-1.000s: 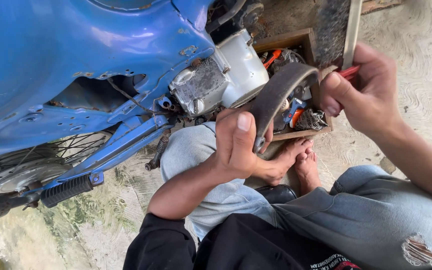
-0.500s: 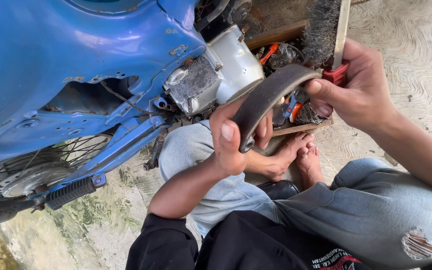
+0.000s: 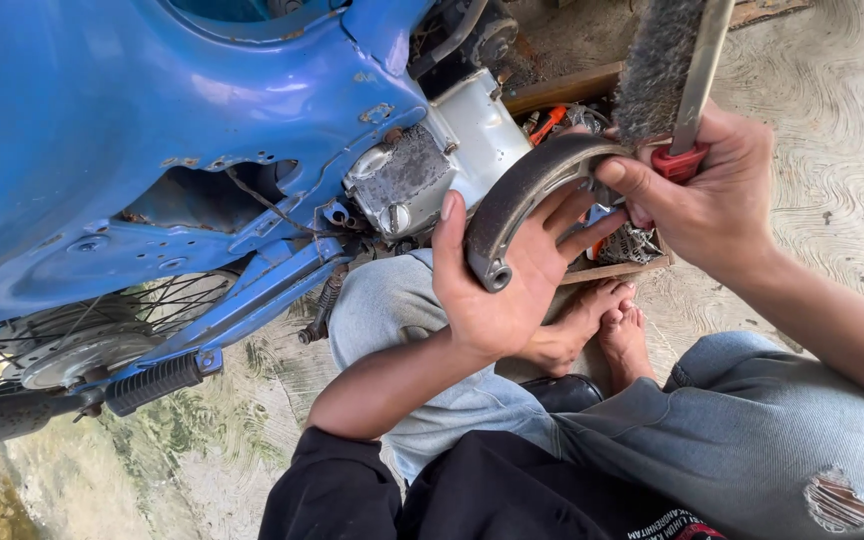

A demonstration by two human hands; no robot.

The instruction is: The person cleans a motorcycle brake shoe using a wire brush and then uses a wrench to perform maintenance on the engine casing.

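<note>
The left hand (image 3: 497, 290) lies palm up and cradles a curved brake shoe (image 3: 527, 195), a half-moon of metal faced with a dull, dark brown lining that looks matt and slightly rough. Its fingers (image 3: 572, 215) are spread behind the arc rather than closed tight, with the thumb standing up at the shoe's near side; the lower end of the shoe, a small round metal eye, rests against the palm. The shoe sits in front of the person's knees, just beside the grey engine casing (image 3: 442, 165) of a blue motorbike (image 3: 152, 120).

The right hand (image 3: 702, 195) is closed around the red handle of a wire brush (image 3: 657, 65), thumb stretched across to touch the upper end of the shoe. The brush's bristles form a dense grey, fuzzy block (its wooden back runs up out of view), and they stand right above the shoe's top end.

The motorbike's bodywork is glossy painted sheet, chipped and rusted at the edges of a ragged opening. Below it are a ribbed black rubber footpeg (image 3: 157, 382) and thin wire spokes (image 3: 102, 320). Behind the hands a wooden tray (image 3: 612, 270) holds small parts, too jumbled to tell apart. The person sits in faded, torn jeans (image 3: 752, 440), bare feet (image 3: 602, 330) on the rough concrete floor (image 3: 832, 200).
</note>
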